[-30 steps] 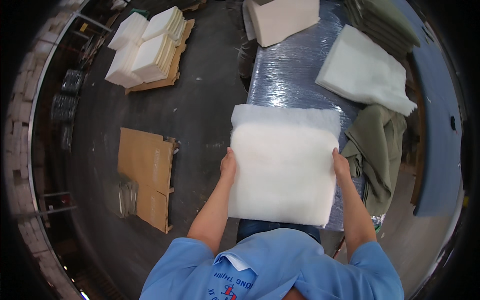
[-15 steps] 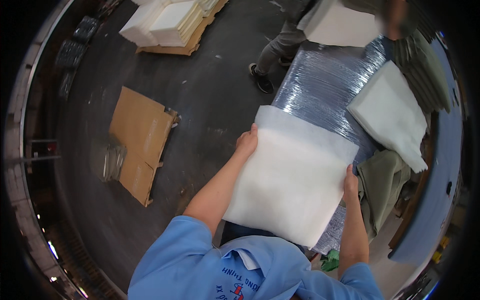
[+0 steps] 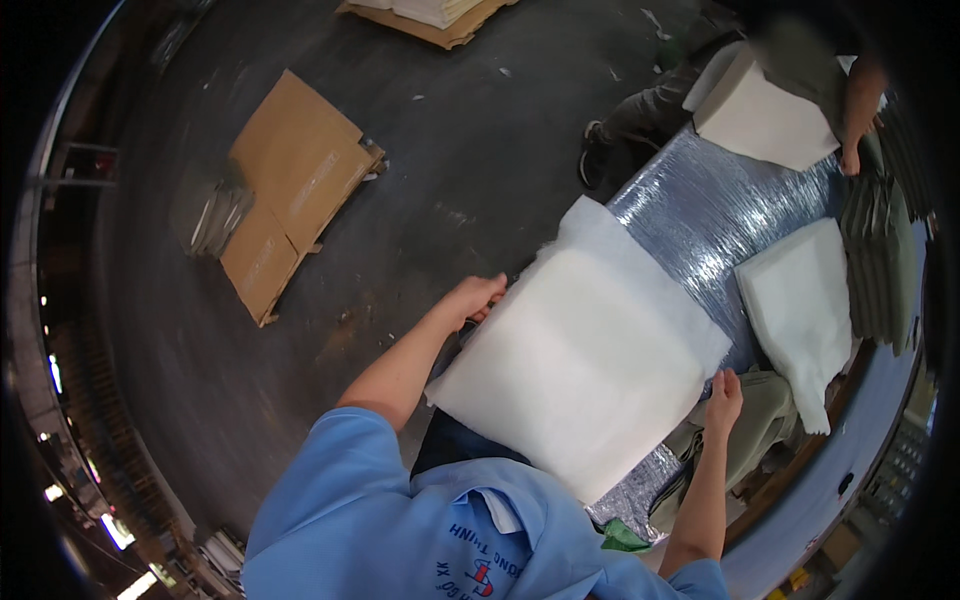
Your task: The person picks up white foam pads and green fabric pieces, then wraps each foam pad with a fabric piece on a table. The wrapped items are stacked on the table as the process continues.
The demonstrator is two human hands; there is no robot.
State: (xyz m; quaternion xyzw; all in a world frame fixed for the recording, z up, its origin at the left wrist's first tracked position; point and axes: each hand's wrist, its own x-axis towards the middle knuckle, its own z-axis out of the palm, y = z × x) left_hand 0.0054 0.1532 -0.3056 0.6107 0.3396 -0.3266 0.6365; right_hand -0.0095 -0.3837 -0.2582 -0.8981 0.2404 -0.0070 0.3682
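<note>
A thick white padding slab [image 3: 590, 360] lies before me, with a thin, see-through white fabric sheet [image 3: 625, 245] showing past its far edge. Beside the slab's left edge is my left hand [image 3: 474, 300], its fingers curled together; whatever they pinch is too small to make out. My right hand [image 3: 724, 402] is by the slab's right corner, fingers closed, and their grip is hidden too. Under the slab runs a table wrapped in shiny plastic film [image 3: 690, 195]. Olive-green fabric [image 3: 755, 425] lies bunched just right of my right hand.
Another white pad [image 3: 800, 300] rests on the right, near stacked olive covers [image 3: 875, 260]. At the table's far end, a co-worker's arm [image 3: 862, 105] is beside a white slab [image 3: 765, 115]. Flattened cardboard [image 3: 300, 165] lies on the dark floor at left.
The view has shifted, so the surroundings sit lower and further right. Both hands have come off the slab's sides, the left now curled just outside its edge. The slab looks more turned.
</note>
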